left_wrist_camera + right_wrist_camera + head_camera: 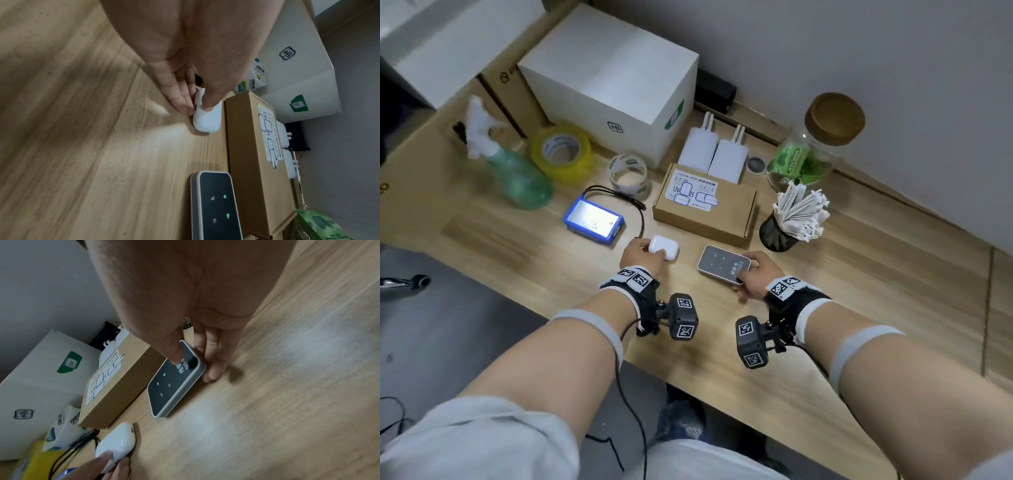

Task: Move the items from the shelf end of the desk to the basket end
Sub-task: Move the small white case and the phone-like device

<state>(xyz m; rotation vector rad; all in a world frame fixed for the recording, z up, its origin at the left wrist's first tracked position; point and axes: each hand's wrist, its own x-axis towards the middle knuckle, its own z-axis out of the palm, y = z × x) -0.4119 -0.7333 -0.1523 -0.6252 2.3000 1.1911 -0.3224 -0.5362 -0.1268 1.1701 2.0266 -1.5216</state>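
A white earbud case (663, 247) (207, 118) (116, 441) lies on the wooden desk (859, 308), in front of a brown cardboard box (705, 205). My left hand (643, 255) (197, 104) pinches the case between thumb and fingers. To its right lies a small dark-faced device with green lights (723, 263) (216, 206) (174, 382). My right hand (751, 274) (191, 363) grips the device's near-right end, thumb on top and fingers along its edge. Both items still touch the desk.
Behind stand a blue battery pack with cable (594, 219), two tape rolls (561, 152) (628, 173), a green spray bottle (517, 171), a white carton (613, 78), two white adapters (712, 154), a glass jar (811, 147) and a mesh cup of sticks (791, 219).
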